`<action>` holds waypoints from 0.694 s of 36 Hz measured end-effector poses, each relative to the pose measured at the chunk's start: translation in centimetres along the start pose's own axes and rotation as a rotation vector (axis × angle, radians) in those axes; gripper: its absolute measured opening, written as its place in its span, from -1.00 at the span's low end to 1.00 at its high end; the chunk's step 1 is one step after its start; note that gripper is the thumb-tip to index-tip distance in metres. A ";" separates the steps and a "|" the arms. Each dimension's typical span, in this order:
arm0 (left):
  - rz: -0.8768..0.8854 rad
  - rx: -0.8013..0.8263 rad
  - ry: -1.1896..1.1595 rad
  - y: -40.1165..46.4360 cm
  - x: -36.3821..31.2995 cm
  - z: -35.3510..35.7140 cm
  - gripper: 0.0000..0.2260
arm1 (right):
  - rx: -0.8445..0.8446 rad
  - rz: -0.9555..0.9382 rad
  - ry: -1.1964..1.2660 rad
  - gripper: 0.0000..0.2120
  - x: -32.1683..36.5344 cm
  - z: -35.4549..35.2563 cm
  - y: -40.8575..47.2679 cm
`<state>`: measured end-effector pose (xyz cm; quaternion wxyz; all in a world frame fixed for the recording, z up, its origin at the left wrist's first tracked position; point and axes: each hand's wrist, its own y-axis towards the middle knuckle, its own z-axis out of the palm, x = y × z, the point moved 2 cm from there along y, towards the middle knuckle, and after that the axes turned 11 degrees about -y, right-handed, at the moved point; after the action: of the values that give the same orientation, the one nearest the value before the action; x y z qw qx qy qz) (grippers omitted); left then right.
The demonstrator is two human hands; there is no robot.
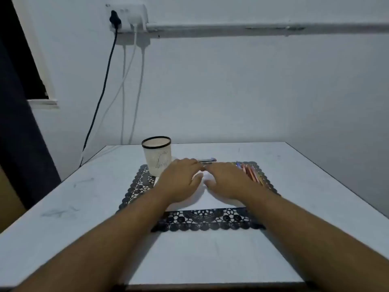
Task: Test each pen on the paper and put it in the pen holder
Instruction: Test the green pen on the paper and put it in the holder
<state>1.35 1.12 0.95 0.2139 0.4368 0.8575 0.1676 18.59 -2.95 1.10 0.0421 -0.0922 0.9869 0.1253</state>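
Both forearms are reaching forward over a pale table (63, 197), and the two hands are hovering low above a white sheet of paper (210, 200) that is lying on a black lace-patterned mat (206, 222); the left hand (181, 182) is lying palm down with its fingers stretched forward and only slightly bent, its thumb pointing inward toward the other hand; its fingertips are reaching the near end of a pen (207, 160) that is lying sideways just beyond the paper, but whether they are actually gripping it cannot be told from here; the right hand (227, 181) is mirroring the left, palm down, fingers relaxed and loosely spread, holding nothing that is showing; the tips of the two hands are almost meeting near the far edge of the paper; a white pen holder (157, 155) with a dark rim is standing upright at the far left corner of the mat, just beside the left hand, and no pen is showing above its rim; a bunch of coloured pens (251, 172) is lying on the right side of the mat, partly hidden behind the right hand, their ends pointing away from the person; on the wall behind, a black cable (101, 98) and white cables (139, 85) are hanging down from a wall socket (128, 17).
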 end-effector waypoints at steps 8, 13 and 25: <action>-0.149 0.155 -0.120 -1.6 1.5 3.0 -0.66 | 0.089 -0.028 0.033 -0.65 0.0 2.8 -0.6; -0.189 0.203 -0.097 -1.5 2.0 3.3 -0.71 | 0.116 -0.045 0.056 -0.58 -0.2 3.8 -0.5; -0.239 0.251 -0.097 -2.2 2.1 3.4 -0.52 | 0.156 -0.067 0.044 -0.57 0.7 3.4 -0.7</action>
<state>0.57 1.96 -3.47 0.2171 0.3626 0.9063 0.0115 18.27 -2.90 -2.46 0.0318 -0.1242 0.9907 0.0447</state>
